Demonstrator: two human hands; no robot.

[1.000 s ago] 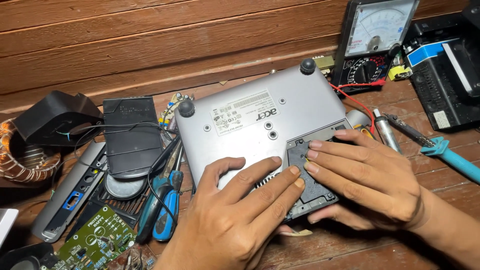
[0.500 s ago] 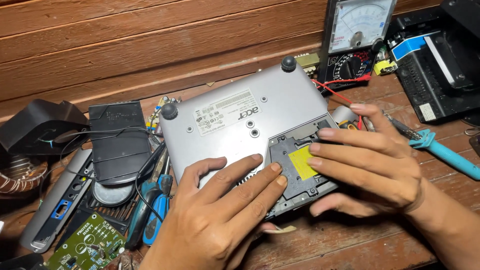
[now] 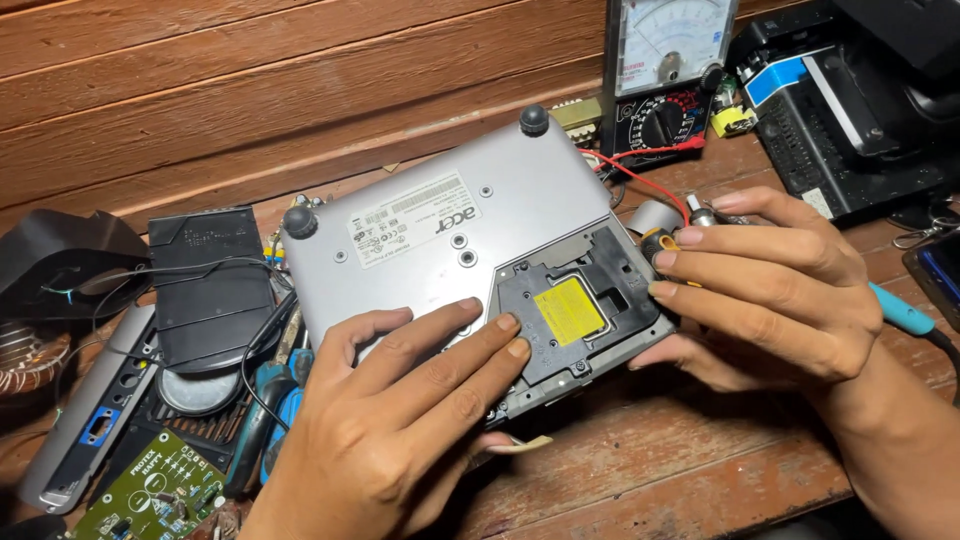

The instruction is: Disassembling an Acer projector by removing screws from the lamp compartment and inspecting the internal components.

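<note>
One wooden counter [image 3: 700,480] carries everything, and on it, under both hands, lies one silver device [image 3: 440,240] turned bottom-up, with two round black feet along the edge farthest from the hands. Beyond the right hand stands one black machine [image 3: 850,120] with a blue ribbon strip, and just to that hand's far left side stands one analog meter [image 3: 665,70] with one red lead. Left of the left hand lie one flat black case [image 3: 210,290], one long silver panel [image 3: 85,420] and one green circuit board [image 3: 150,495]. The left hand [image 3: 400,430] lies open and flat, fingers pressing the silver bottom beside one dark open compartment [image 3: 570,310]. The right hand [image 3: 770,290] curls around the device's near corner, fingertips on the compartment's edge, thumb beneath. Between the two hands, inside that compartment, sits one yellow square label [image 3: 570,310]. One blue-handled tool [image 3: 905,312] pokes out just behind the right hand.
</note>
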